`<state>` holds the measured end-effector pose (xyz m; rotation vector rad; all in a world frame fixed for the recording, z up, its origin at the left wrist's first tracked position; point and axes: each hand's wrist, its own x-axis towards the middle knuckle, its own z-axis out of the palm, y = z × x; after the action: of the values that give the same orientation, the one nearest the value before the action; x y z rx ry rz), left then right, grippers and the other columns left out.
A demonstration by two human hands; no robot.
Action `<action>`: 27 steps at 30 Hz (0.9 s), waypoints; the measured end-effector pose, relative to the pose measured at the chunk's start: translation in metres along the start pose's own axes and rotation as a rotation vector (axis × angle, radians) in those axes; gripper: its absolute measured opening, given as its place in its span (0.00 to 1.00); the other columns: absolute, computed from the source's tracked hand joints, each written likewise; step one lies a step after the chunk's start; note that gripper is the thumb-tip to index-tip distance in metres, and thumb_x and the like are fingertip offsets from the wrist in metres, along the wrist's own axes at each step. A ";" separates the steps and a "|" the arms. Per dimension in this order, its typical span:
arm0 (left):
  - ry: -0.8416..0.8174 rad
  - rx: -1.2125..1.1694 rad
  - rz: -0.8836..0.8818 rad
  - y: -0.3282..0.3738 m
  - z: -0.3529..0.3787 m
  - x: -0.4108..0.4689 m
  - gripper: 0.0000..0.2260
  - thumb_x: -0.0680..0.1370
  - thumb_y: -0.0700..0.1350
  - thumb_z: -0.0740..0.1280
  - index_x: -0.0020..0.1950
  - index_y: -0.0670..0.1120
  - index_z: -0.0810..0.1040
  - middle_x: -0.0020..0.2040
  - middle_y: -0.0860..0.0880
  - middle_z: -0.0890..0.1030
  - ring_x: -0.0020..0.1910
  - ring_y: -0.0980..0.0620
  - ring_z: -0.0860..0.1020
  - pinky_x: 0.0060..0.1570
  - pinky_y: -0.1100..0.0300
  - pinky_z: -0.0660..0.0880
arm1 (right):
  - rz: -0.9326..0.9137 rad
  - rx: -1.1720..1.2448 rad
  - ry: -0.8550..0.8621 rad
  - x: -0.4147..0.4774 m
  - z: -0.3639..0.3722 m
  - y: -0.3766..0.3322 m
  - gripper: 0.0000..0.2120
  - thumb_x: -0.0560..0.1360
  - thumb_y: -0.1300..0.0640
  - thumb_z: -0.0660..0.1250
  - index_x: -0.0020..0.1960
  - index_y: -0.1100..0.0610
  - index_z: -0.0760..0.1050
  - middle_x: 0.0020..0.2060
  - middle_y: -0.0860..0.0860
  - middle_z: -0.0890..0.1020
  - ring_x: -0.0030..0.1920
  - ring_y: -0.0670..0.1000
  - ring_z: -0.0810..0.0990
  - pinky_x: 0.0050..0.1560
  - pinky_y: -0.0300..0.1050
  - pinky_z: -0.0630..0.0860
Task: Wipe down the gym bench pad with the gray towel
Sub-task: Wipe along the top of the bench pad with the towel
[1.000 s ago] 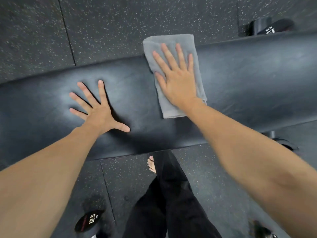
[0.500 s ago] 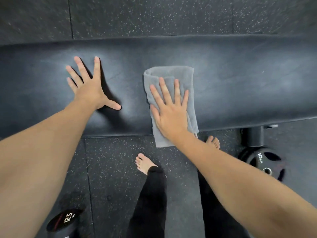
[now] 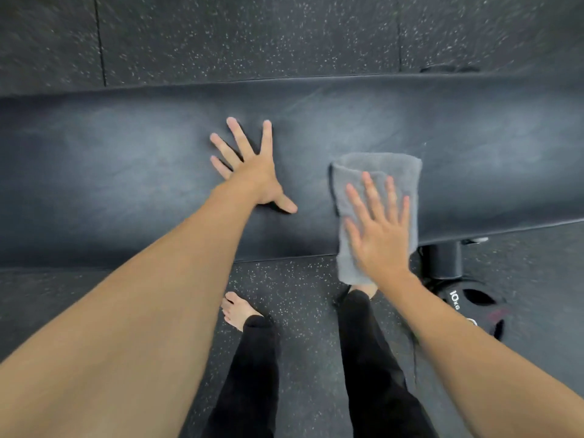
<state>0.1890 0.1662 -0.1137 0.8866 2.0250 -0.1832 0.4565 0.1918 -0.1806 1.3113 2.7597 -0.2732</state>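
The black gym bench pad (image 3: 126, 172) runs across the view from left to right. A folded gray towel (image 3: 382, 167) lies on its near half, and the towel's lower end hangs over the near edge. My right hand (image 3: 377, 232) presses flat on the towel with fingers spread. My left hand (image 3: 252, 165) rests flat on the bare pad to the left of the towel, fingers apart, holding nothing.
Speckled black rubber floor (image 3: 284, 36) lies beyond and in front of the bench. A bench leg (image 3: 442, 259) and a 10 kg weight plate (image 3: 474, 305) sit at the right below the pad. My bare feet and black trousers (image 3: 252, 374) stand close to the near edge.
My right hand has dragged the towel from the pad's far edge toward the near edge, where it now overhangs. The view has shifted, so both hands appear further right.
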 end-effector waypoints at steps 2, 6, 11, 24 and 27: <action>0.006 0.002 -0.078 0.016 0.011 0.008 0.77 0.54 0.64 0.83 0.75 0.54 0.21 0.72 0.32 0.20 0.71 0.25 0.25 0.69 0.27 0.34 | 0.095 0.014 -0.029 0.000 -0.009 0.036 0.27 0.86 0.41 0.46 0.82 0.46 0.57 0.83 0.49 0.56 0.83 0.60 0.51 0.79 0.69 0.51; 0.093 0.001 -0.104 0.013 0.024 0.017 0.81 0.47 0.69 0.82 0.73 0.53 0.19 0.72 0.30 0.22 0.71 0.23 0.26 0.67 0.25 0.33 | 0.097 0.028 -0.070 0.005 -0.014 0.038 0.27 0.85 0.43 0.48 0.83 0.46 0.54 0.83 0.49 0.52 0.83 0.62 0.48 0.79 0.70 0.47; 0.061 0.004 -0.129 0.013 0.023 0.020 0.82 0.45 0.70 0.81 0.66 0.54 0.12 0.67 0.32 0.15 0.70 0.23 0.24 0.66 0.25 0.32 | 0.107 0.045 -0.110 0.038 -0.018 0.002 0.27 0.86 0.43 0.46 0.84 0.45 0.48 0.84 0.49 0.50 0.83 0.63 0.46 0.79 0.72 0.46; 0.098 0.102 -0.147 0.020 0.024 0.016 0.81 0.47 0.70 0.81 0.76 0.51 0.22 0.74 0.29 0.24 0.72 0.23 0.28 0.70 0.26 0.37 | -0.175 0.091 -0.061 0.192 -0.033 -0.020 0.26 0.85 0.40 0.45 0.83 0.43 0.53 0.83 0.46 0.56 0.83 0.57 0.51 0.81 0.64 0.47; 0.121 0.129 -0.167 0.023 0.025 0.015 0.81 0.46 0.70 0.80 0.76 0.52 0.22 0.75 0.29 0.26 0.73 0.23 0.30 0.71 0.27 0.38 | -0.010 0.134 -0.048 0.197 -0.042 0.038 0.26 0.85 0.40 0.47 0.83 0.43 0.54 0.83 0.46 0.56 0.83 0.58 0.50 0.81 0.64 0.45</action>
<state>0.2159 0.1801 -0.1359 0.8245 2.2211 -0.3641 0.3618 0.3729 -0.1723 1.3019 2.7510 -0.4910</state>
